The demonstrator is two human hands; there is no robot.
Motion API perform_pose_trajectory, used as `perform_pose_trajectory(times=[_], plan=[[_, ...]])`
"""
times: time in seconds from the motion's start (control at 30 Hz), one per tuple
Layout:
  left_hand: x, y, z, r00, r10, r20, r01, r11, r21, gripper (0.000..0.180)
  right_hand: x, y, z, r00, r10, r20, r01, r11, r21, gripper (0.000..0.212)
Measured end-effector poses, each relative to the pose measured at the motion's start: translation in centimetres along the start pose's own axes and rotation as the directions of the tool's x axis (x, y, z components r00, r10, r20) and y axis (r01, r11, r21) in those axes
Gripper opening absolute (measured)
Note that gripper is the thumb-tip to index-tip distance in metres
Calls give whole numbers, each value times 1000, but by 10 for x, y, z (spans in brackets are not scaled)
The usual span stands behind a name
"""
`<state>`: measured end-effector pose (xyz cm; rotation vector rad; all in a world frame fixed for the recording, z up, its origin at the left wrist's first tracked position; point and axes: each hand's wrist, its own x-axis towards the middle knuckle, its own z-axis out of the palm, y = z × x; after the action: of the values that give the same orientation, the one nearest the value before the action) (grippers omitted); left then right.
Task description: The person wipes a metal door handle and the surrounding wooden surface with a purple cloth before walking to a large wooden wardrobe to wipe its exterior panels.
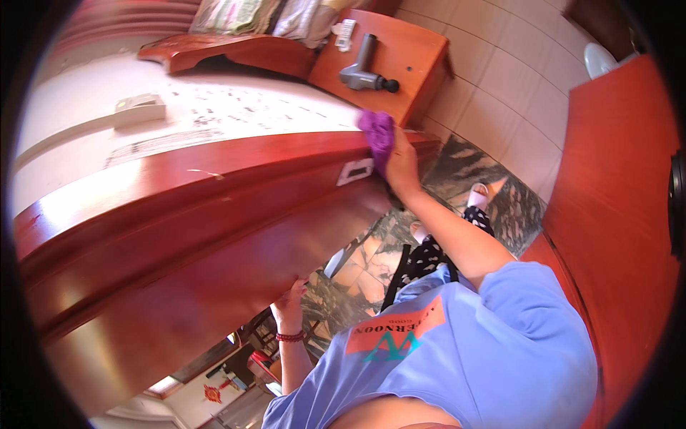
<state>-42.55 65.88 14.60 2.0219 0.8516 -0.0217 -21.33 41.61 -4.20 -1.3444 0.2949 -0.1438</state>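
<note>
Red wooden furniture (214,247), purple cloth (376,134) at its edge, table (420,58) carrying massage gun (364,68)

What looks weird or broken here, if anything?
There's a pale mark on the red wooden edge, left of the purple cloth in the right hand. It interrupts the shiny wood like a scrape, though I can't tell for sure. Nothing else stands out.

Right arm (461,232) stretched forward, right grip (401,166) clenched; left forearm (293,366) shorter reach, left grip (289,306) nearer torso (464,350)
</note>
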Motion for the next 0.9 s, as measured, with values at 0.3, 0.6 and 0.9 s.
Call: perform_pose_trajectory(times=[0.3,0.6,0.9], plan=[[24,-97,-41,999,35,-33,-42,968,-247,25,-18,-266,63,676,-734,62,696,664,274,64],[38,-89,-39,952,305,6,-299,926,229,16,-16,-398,107,525,-850,45,780,502,374,46],[1,-36,-13,997,15,-76,-16,1000,-14,38,-8,-8,-10,978,-103,181,131,980,-151,46]])
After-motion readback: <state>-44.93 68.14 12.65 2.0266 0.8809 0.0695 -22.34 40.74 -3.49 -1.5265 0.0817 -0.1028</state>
